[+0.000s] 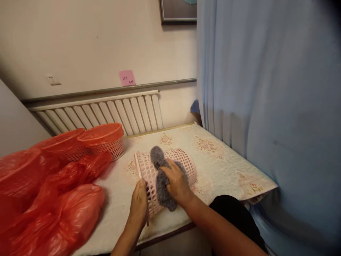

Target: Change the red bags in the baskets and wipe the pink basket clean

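A pale pink plastic basket [183,158] with a pattern of holes lies on its side on the table, its rim facing left. My left hand [139,199] grips that rim at its near lower part, fingers partly hidden behind it. In my right hand [177,181] is a fluffy grey cloth [163,185], pressed against the upper side of the basket. One end of the cloth sticks out beyond my fingers toward the wall, and the rest hangs down over the basket's near side.
Red plastic bags [77,206] cover the table's left part, beside a lined basket [115,147]. A flowered tablecloth [226,174] covers the table. Behind stand a white radiator [117,112] and a wall with a pink note [127,78]. A blue curtain [266,89] hangs at the right.
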Tool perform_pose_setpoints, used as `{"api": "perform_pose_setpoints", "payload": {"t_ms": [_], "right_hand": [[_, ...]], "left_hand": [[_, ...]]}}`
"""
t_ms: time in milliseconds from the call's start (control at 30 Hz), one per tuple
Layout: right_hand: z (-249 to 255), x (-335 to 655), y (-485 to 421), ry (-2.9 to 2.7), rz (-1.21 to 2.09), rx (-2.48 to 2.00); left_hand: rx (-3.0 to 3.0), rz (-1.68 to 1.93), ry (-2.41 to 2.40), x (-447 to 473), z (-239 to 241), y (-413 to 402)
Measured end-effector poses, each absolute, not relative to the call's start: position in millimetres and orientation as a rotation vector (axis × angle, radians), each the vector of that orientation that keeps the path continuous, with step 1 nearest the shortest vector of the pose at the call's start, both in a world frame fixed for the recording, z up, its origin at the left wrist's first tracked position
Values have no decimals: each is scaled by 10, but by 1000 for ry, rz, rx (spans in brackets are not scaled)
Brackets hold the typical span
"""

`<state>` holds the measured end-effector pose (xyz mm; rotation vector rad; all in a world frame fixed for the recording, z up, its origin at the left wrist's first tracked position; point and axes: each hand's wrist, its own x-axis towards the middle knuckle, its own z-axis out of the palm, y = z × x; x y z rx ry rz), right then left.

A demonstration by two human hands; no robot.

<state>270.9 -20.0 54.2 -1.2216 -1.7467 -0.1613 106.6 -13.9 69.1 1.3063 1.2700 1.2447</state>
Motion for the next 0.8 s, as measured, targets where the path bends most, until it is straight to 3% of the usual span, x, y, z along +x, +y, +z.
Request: {"api": "perform_pose_setpoints", "payload": {"t_ms": [233,800], "right_hand": [[402,3441,127,-1320,-118,-1591],[369,3196,137,-1254,-58,-1562]], "left_hand": [[1237,1185,1200,1072,818,-18],[1294,1085,1198,913,439,-122]]}}
